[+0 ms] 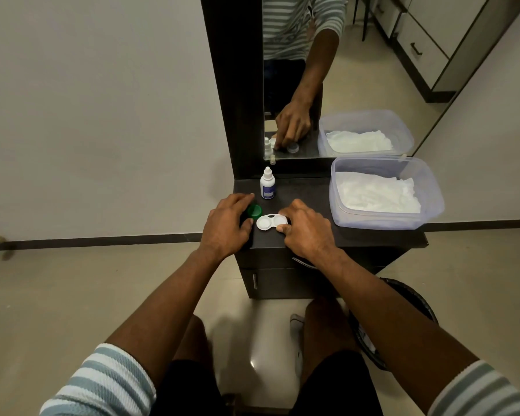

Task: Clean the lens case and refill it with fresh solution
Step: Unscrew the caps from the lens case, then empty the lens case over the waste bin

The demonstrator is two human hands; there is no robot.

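Head view: right hand (305,228), fingers curled, pinches the right end of the white plastic twin-well lens case (269,222) near the dark vanity top's (357,235) front edge. Left hand (225,223), fingers curled, grips the round green cap (254,210) just beside the case. Both wells uncapped. White dropper bottle (267,184) stands behind; clear tissue-filled tub (385,192) right.

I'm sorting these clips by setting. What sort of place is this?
Most likely a bedroom or dressing corner at home: a narrow dark vanity table under a tall mirror, which reflects cabinet drawers. A lens case and solution bottle sit on top.
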